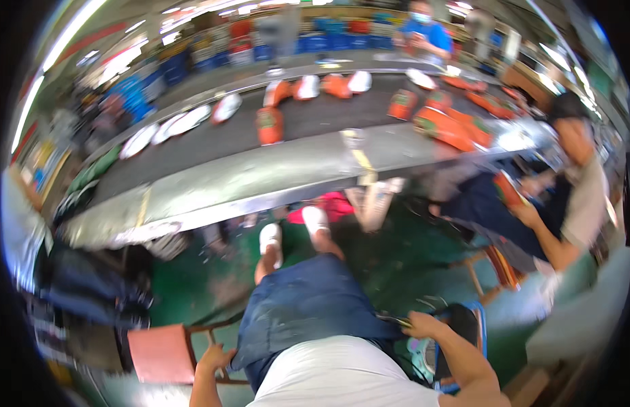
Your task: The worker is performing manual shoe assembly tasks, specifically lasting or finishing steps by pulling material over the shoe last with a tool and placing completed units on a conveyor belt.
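I sit before a long conveyor, my legs in dark blue shorts. My left hand (217,357) is low beside my left thigh, close to the chair with a salmon-coloured seat (161,355); its fingers are apart, and nothing shows in them. At my right side, my right hand (425,325) is closed on a thin dark tool (392,319) with a yellowish part, pointing toward my thigh; blur hides its kind. Under that hand is a blue-edged bin or stool (479,332) with dark and pale green things. Orange shoes (269,125) and white-soled shoes (186,122) lie on the dark belt (315,122).
A metal ledge (247,173) runs along the belt's near side. To the right, a seated person (573,183) holds an orange shoe (510,190). Another person in blue (427,37) stands across the belt. Someone's arm and dark clothing (77,271) are at left. Blue crates (311,42) line the back.
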`<move>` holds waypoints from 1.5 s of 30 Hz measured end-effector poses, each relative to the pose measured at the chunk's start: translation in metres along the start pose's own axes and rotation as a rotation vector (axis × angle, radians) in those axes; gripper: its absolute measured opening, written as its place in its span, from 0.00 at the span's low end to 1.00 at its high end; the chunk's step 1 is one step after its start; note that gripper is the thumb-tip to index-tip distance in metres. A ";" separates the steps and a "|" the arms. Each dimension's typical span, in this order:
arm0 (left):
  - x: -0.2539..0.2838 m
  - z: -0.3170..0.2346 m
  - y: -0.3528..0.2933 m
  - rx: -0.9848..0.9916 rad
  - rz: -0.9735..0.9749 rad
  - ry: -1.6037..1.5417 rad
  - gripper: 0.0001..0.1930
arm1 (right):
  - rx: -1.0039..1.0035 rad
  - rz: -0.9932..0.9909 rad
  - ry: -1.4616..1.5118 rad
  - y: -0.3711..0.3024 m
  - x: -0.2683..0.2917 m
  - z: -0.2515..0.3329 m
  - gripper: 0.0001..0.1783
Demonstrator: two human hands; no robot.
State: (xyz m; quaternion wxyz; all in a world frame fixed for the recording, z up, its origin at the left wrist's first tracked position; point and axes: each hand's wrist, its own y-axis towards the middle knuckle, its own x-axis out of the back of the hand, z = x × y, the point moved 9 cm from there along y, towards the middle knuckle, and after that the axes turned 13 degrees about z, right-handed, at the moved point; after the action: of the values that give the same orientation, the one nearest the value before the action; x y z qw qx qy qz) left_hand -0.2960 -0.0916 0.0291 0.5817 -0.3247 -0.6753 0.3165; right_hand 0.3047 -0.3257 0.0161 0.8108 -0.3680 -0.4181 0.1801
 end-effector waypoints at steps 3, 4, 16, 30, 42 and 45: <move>0.048 -0.036 -0.020 -0.202 -0.144 -0.161 0.40 | -0.004 -0.116 -0.027 -0.014 0.032 0.012 0.27; 0.063 -0.039 -0.019 -0.233 -0.158 -0.190 0.40 | -0.002 -0.291 0.021 -0.025 0.065 0.022 0.28; 0.321 -0.209 0.027 -0.735 -0.248 -0.501 0.24 | 0.726 -0.948 -0.301 0.044 0.326 0.261 0.29; 0.664 -0.352 0.337 -0.374 -0.813 0.005 0.28 | 0.578 -0.528 0.032 0.193 0.430 0.283 0.16; 0.732 -0.426 0.418 -0.487 -0.501 -0.787 0.18 | 0.731 -0.704 -0.028 0.174 0.442 0.273 0.23; 0.716 -0.365 0.350 -0.599 -0.222 -0.875 0.21 | 0.785 -0.692 -0.044 0.173 0.436 0.289 0.25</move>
State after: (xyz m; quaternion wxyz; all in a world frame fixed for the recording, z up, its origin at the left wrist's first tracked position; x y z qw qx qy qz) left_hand 0.0104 0.7106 0.2076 0.1580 -0.2411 -0.9453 0.1525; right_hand 0.3283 0.1794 0.2343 0.8908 0.1271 -0.4332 0.0524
